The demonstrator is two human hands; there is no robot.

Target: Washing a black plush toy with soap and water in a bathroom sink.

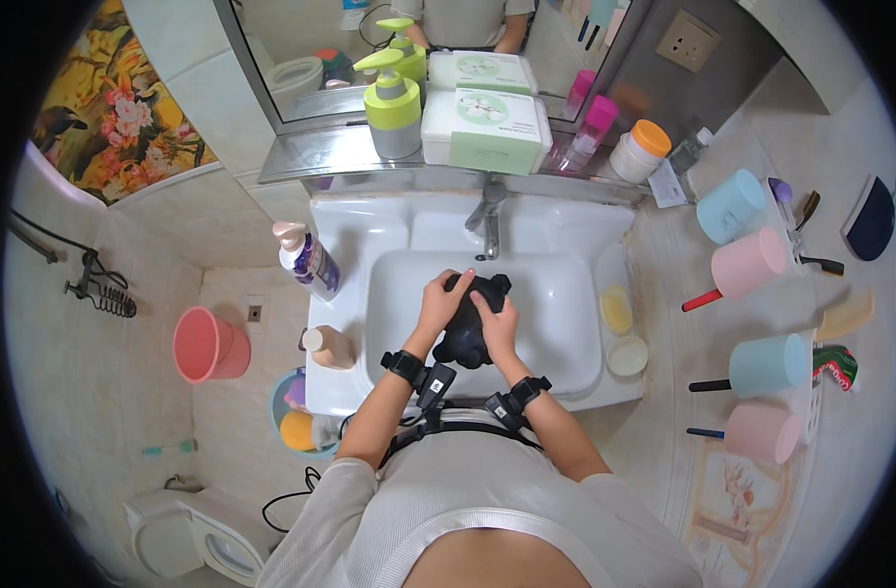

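Note:
Over the basin of a white ceramic sink (565, 316), my left hand (443, 300) and my right hand (498, 323) both grip a bunched black cloth (464, 338). Both thumbs lie on top of the cloth, close together, while the other fingers are mostly hidden by it. The cloth hangs below and between my hands, just in front of the chrome faucet (492, 220). Whether the faucet runs cannot be told. A strap with a small black device is worn on each wrist.
A pump bottle (319, 268) and a beige bottle (334, 348) stand on the sink's left rim. Yellow soap (615, 309) and a round pale container (627, 356) lie on the right rim. Cups (749, 262) hang at right; a pink bucket (227, 353) stands on the floor at left.

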